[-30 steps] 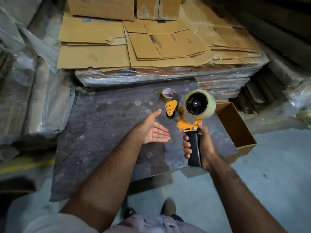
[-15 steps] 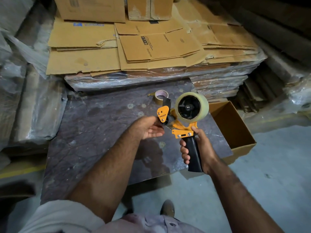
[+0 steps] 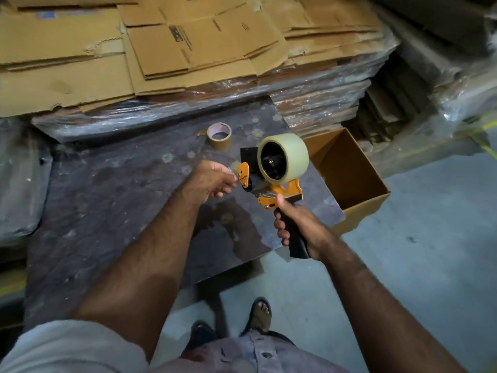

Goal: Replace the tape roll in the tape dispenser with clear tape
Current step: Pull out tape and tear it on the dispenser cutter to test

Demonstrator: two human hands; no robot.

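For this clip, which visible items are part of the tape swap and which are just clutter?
In the job: tape dispenser, clear tape roll, brown tape roll, left hand, right hand.
Lying about: open cardboard box, flattened cartons.

Flattened cardboard sheets (image 3: 188, 49) lie stacked on plastic-wrapped bundles (image 3: 309, 103) behind a dark, mottled desk (image 3: 107, 211). An open cardboard box (image 3: 357, 200) stands on the grey floor (image 3: 430, 265) just beside the desk's right edge. Two sandalled feet (image 3: 259, 316) show at the bottom.

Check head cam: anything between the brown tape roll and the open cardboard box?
Yes, in the head view: the clear tape roll on the dispenser sits between the brown tape roll and cardboard box.
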